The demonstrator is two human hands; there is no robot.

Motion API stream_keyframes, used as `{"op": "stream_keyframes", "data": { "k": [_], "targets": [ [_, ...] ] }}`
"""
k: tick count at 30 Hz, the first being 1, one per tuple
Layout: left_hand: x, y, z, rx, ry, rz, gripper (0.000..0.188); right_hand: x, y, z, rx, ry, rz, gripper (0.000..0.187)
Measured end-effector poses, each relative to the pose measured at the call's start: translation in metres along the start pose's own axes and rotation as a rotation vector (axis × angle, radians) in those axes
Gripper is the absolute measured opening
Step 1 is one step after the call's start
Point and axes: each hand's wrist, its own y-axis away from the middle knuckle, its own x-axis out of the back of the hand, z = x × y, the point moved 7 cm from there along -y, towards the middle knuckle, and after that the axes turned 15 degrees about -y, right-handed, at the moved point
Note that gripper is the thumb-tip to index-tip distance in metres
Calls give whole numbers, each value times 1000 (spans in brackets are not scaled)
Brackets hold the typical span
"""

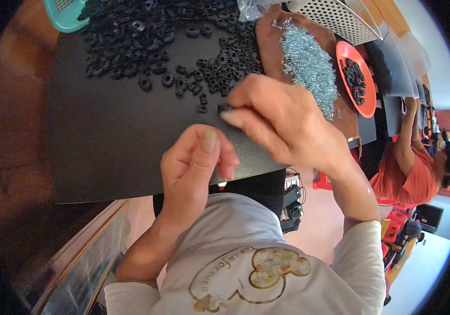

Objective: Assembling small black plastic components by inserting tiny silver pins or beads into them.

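My right hand (288, 118) is over the table, its thumb and forefinger pinched on a small black plastic part (223, 108). Lower and to the left, my left hand (196, 160) hovers by the table's near edge with its fingers curled and the thumb up. Whether anything lies inside those fingers is hidden. Beyond both hands spreads a big heap of like black plastic parts (130, 34), with several loose ones (183, 81) scattered at its near side. A pile of small shiny silvery metal pieces (309, 60), perhaps screws, rests on a brown cloth (272, 44) to the right.
An orange-red plate (370, 100) of black pieces stands right of the metal pile. Around the far edge are a teal basket (57, 21), a white perforated basket (335, 18) and a clear plastic bin (400, 63). A co-worker in an orange-red shirt (408, 176) is at the right.
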Motion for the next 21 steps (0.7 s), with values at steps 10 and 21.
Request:
{"op": "stream_keyframes", "data": {
  "k": [10, 21],
  "targets": [
    [-1, -1, -5, 80, 23, -26, 26, 1, 26, -18, -53, -59, 56, 22],
    [-6, 4, 0, 14, 15, -6, 23, -5, 50, -27, 32, -63, 102, 24]
  ]
}}
